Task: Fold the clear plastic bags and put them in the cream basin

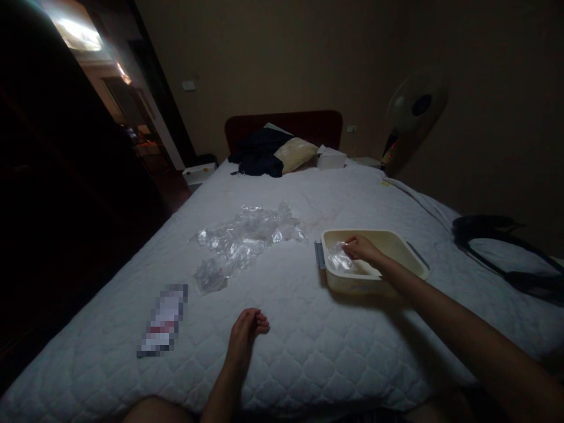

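Observation:
My right hand (362, 249) reaches into a cream plastic storage box (359, 286), its fingers closed on a crumpled clear plastic bag (341, 258). The bag hangs inside the box, near its left end. Grey clips (319, 256) show on the box's short sides. Low over the bed, or resting on it, my left hand (249, 324) is loosely curled and holds nothing that I can see. Beyond my left hand, a spread of crinkled clear plastic bags (247, 238) lies on the white quilted bed cover (299, 346).
A blurred-out flat item (164, 320) lies at the left. Dark clothing (259, 153), a beige pillow (296, 154) and a white box (331, 158) lie by the headboard (308, 122). A black strap-like item (506, 276) is at the right edge, with a fan (416, 106) behind.

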Demonstrator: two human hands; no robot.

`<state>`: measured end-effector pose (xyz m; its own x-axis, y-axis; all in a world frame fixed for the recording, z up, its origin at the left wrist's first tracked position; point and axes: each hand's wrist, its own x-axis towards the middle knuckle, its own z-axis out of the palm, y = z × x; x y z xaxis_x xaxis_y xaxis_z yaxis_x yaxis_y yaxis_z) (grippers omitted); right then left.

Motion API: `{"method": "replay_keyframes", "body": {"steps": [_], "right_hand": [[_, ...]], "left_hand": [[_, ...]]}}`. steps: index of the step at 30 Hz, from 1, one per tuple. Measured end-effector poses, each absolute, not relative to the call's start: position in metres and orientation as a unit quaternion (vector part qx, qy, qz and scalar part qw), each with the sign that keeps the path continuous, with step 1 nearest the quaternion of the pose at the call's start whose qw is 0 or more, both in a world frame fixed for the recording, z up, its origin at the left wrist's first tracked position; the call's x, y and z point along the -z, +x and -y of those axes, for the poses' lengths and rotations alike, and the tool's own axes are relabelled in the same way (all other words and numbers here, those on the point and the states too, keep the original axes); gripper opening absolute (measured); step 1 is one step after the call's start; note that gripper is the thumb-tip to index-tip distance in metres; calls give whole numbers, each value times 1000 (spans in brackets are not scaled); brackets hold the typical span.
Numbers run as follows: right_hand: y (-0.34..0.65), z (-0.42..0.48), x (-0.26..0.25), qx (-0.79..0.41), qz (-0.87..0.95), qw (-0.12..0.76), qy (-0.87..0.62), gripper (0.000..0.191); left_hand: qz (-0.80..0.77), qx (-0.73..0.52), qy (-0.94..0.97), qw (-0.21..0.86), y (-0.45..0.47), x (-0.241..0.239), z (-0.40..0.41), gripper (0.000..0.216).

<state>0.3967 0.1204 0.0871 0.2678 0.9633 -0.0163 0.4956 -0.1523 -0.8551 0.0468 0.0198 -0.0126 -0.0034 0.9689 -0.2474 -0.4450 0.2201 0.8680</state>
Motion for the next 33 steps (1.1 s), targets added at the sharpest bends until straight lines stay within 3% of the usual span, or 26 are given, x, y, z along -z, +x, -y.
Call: {"method": "replay_keyframes", "body": {"steps": [6, 12, 19, 29, 33], "right_hand": [[394, -124, -86, -170, 607, 320, -707, 18], [395, -122, -100, -105, 664, 267, -691, 12], [391, -117, -110, -192, 783, 59, -589, 14], [384, -146, -78, -213, 726, 28, -654, 39], [378, -149, -72, -228, 711, 28, -665, 38]], "left_hand": [[-435, -556, 296, 644, 48, 15, -20, 31], [-428, -550, 304, 649, 47, 19, -20, 31], [-421, -555, 302, 651, 48, 23, -22, 30], [-432, -543, 343, 634, 47, 32, -21, 26], [-432, -546, 339, 633, 48, 31, -22, 27]]}}
